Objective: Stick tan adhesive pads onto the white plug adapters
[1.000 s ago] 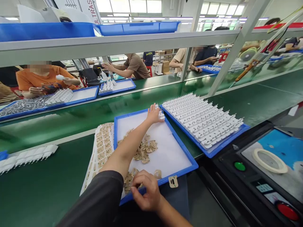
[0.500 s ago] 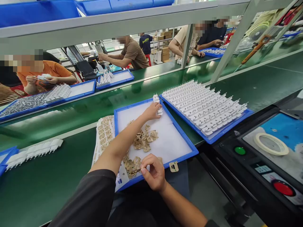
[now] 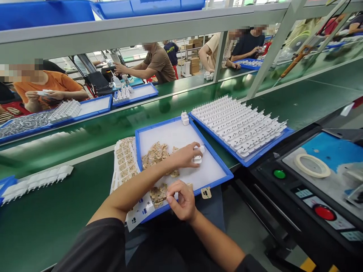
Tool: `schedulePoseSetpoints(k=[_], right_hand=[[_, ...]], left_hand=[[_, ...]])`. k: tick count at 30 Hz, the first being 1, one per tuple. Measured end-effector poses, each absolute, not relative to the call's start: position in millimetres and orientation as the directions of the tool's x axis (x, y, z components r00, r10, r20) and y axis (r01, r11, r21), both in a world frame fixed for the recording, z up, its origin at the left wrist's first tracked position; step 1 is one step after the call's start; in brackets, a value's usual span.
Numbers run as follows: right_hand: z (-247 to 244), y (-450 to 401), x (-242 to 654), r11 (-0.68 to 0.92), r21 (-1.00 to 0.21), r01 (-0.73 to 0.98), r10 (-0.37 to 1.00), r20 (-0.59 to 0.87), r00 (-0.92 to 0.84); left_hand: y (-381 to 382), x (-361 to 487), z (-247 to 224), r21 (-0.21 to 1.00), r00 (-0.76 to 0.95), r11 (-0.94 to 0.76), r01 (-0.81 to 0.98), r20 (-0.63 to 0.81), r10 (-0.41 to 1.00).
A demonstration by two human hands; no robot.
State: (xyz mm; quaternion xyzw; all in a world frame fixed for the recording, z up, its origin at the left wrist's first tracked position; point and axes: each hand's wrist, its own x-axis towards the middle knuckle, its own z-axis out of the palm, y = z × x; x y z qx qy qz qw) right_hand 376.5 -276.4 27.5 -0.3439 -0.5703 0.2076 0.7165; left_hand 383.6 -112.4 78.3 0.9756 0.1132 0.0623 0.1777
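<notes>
Curled the bare left hand [image 3: 190,155] around small white plastic pieces [image 3: 197,159], clamped between thumb and fingers, over the right half of a shallow blue-rimmed tray [image 3: 159,124] with a white lining; could not tell how many, or whether lifted clear. Held the bare right hand [image 3: 183,200] nearer the body, apart from the left, over the tray's near edge, with thumb and forefinger pinched on a thin brownish strip [image 3: 161,200] too small to identify.

Had loose flat tan cut-outs [image 3: 155,153] heaped in the tray's left half, partly hidden behind the left forearm, with more near the right fingertips. Saw an upright white pronged unit [image 3: 185,119] at the far right corner, and a square tan tag with black marks [image 3: 206,193] by the near rim.

Had white sheets of tan cut-outs [image 3: 124,162] along the tray's left side, and just to its right a second blue-rimmed tray [image 3: 266,149] crowded with slanting rows of white plastic pieces. Noted farther right a black machine with a round green button [image 3: 279,174], a round red button [image 3: 324,212] and a cream tape ring [image 3: 312,165] on top.

Faced, across a green belt, a person in an orange shirt [image 3: 56,83] and a person in a brown shirt [image 3: 163,62].
</notes>
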Motion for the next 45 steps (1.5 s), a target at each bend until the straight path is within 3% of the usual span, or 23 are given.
schedulePoseSetpoints(k=[4,7,10,12,14,17,22,27,32,35,39,42,45], right_hand=[[26,-277,377,0.644,-0.754,0.128,0.716,0.653,0.248],[27,-277,378,0.632,-0.761,0.145,0.724,0.647,0.238],[29,-276,375,0.639,-0.737,0.219,0.697,0.676,0.240],[33,-276,371,0.643,-0.703,0.305,0.674,0.708,0.212],[38,-272,367,0.652,-0.663,0.367,0.654,0.737,0.171],[52,-261,362,0.646,-0.681,0.346,0.647,0.728,0.225],[73,-245,346,0.520,-0.854,-0.020,0.791,0.473,0.388],[74,-267,322,0.348,-0.876,-0.335,0.935,0.349,0.058],[71,-287,313,0.295,-0.900,-0.322,0.943,0.327,-0.051],[69,-289,314,0.252,-0.908,-0.334,0.959,0.281,-0.042],[62,-292,314,0.212,-0.910,-0.356,0.971,0.236,-0.024],[59,-297,312,0.197,-0.914,-0.354,0.974,0.224,-0.036],[58,-301,313,0.178,-0.924,-0.339,0.974,0.214,-0.072]], left_hand=[[-131,364,88,0.353,0.967,-0.924,0.146,0.146,0.208],[-130,335,103,0.571,0.929,-0.803,0.170,0.180,0.324],[-139,290,111,0.863,0.781,-0.462,0.203,0.142,0.608],[-153,255,110,0.978,0.640,-0.182,0.099,0.077,0.764],[-170,222,103,0.997,0.510,0.029,-0.068,0.010,0.860],[-194,184,89,0.950,0.306,0.145,-0.276,-0.057,0.950],[-225,153,61,0.924,0.081,0.090,-0.372,-0.064,0.995],[-253,150,43,0.930,0.039,0.029,-0.367,-0.016,0.999],[-266,149,37,0.939,0.136,-0.079,-0.336,0.131,0.982],[-269,146,37,0.955,0.160,-0.284,-0.090,0.295,0.942],[-274,143,41,0.817,0.238,-0.523,0.243,0.472,0.849],[-276,144,42,0.753,0.249,-0.580,0.311,0.524,0.815],[-278,144,42,0.777,0.172,-0.539,0.325,0.512,0.842]])
